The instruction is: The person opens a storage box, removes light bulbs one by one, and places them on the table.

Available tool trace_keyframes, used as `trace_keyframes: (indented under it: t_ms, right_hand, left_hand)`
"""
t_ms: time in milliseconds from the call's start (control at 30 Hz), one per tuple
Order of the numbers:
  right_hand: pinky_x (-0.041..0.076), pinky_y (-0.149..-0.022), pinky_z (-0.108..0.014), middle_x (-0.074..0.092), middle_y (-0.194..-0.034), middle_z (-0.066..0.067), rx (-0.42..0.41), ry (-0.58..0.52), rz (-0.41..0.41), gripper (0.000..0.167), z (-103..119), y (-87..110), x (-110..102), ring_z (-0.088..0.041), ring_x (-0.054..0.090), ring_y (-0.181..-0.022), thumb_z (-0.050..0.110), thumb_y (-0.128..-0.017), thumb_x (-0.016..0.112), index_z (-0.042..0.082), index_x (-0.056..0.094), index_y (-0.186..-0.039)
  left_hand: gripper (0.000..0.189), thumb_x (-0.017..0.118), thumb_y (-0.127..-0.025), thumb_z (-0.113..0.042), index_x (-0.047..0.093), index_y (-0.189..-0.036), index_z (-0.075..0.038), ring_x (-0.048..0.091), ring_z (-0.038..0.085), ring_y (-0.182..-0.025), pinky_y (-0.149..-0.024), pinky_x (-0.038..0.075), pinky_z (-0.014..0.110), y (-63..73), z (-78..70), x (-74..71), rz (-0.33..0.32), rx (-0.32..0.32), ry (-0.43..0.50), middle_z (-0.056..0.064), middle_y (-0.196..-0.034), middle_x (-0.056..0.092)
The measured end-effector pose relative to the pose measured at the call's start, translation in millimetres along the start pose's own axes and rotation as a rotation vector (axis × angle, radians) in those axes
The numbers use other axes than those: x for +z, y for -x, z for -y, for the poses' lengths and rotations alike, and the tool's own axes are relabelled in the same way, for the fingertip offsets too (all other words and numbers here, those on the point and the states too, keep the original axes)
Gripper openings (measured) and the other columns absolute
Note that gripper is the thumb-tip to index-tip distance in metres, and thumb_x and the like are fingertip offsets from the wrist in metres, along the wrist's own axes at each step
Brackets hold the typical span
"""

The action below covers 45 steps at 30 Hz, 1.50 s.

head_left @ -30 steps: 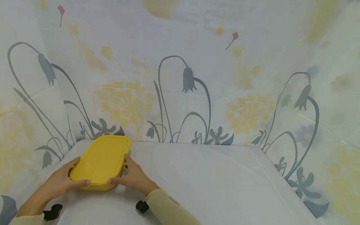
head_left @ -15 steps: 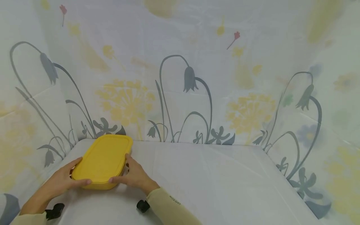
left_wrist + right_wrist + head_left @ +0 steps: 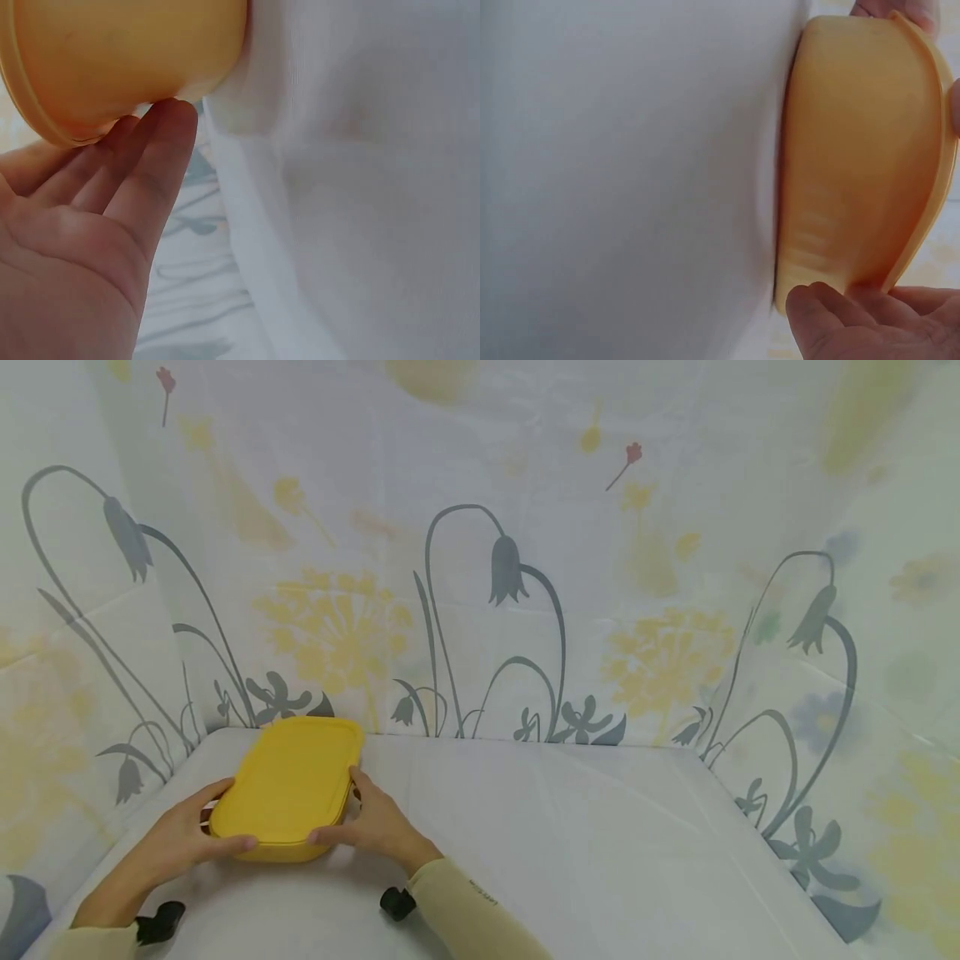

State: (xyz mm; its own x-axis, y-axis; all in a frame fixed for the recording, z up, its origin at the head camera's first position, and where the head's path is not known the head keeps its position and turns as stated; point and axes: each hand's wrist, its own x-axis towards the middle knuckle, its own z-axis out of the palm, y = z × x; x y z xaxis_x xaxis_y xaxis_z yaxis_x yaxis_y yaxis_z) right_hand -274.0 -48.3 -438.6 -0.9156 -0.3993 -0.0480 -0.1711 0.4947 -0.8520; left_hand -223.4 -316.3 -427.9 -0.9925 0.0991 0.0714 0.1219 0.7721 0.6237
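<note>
A yellow lidded food container (image 3: 292,781) sits on the white table at the left, its lid on and its long side running away from me. My left hand (image 3: 176,839) holds its left side, thumb along the front rim. On the opposite side, my right hand (image 3: 382,827) grips the near right corner, its thumb also at the front rim. In the left wrist view the fingertips touch the container's smooth wall (image 3: 127,52) below the rim. The right wrist view has the container's base against the tabletop, with the right fingers (image 3: 817,315) along the wall.
The white-covered table (image 3: 570,843) stretches to the right of the container. A floral curtain (image 3: 480,635) stands behind it and along both sides. Dark wrist-worn pieces show below the left wrist (image 3: 161,922) and right wrist (image 3: 397,903).
The container has shifted slightly to the right, with both hands moving along on it. Their hold looks the same.
</note>
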Motion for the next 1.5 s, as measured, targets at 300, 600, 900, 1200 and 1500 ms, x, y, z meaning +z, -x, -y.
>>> trace_keyframes:
  t_ms: [300,600,900,1200,1500]
  right_hand:
    - [0.033,-0.110,-0.045,0.031,-0.151,0.014,-0.023,0.006,0.025,0.108,-18.5,2.7,-22.3,-0.015,0.033,-0.138,0.056,-0.063,0.083,0.039,0.021,-0.150]
    - [0.032,-0.110,-0.044,0.024,-0.153,0.017,-0.082,-0.030,0.084,0.107,-36.8,7.9,-44.1,-0.021,0.031,-0.139,0.056,-0.066,0.081,0.040,0.018,-0.151]
    - [0.030,-0.112,-0.040,0.023,-0.153,0.016,-0.157,-0.095,0.138,0.105,-48.3,11.8,-66.2,-0.017,0.030,-0.139,0.045,-0.073,0.080,0.028,0.016,-0.153]
    - [0.032,-0.111,-0.035,0.023,-0.155,0.010,-0.125,-0.122,0.141,0.102,-61.5,20.0,-89.3,-0.016,0.033,-0.138,0.038,-0.075,0.079,0.022,0.017,-0.154]
    - [0.035,-0.109,-0.039,0.022,-0.156,0.005,-0.113,-0.143,0.128,0.104,-73.8,29.7,-109.2,-0.020,0.035,-0.137,0.039,-0.075,0.080,0.021,0.014,-0.154]
  left_hand:
    - [0.100,0.080,-0.076,-0.038,0.025,-0.141,0.015,0.051,0.044,-0.107,-0.080,0.051,0.044,-5.2,-13.9,15.7,-0.032,0.089,0.023,0.034,-0.134,0.037]
    - [0.102,0.078,-0.076,-0.042,0.024,-0.142,0.014,0.050,0.047,-0.112,-0.087,0.050,0.053,-7.7,-32.2,31.3,-0.006,0.069,0.045,0.035,-0.138,0.036]
    - [0.098,0.081,-0.075,-0.039,0.027,-0.141,0.009,0.054,0.041,-0.111,-0.086,0.052,0.048,-16.5,-43.5,45.8,-0.026,0.103,0.145,0.030,-0.137,0.041]
    - [0.104,0.081,-0.072,-0.044,0.024,-0.142,0.007,0.049,0.042,-0.119,-0.090,0.051,0.046,-24.7,-62.4,63.2,0.006,0.092,0.183,0.028,-0.142,0.035]
    - [0.105,0.082,-0.070,-0.048,0.026,-0.142,0.006,0.050,0.038,-0.118,-0.091,0.050,0.046,-33.9,-81.9,80.6,0.009,0.086,0.183,0.026,-0.143,0.036]
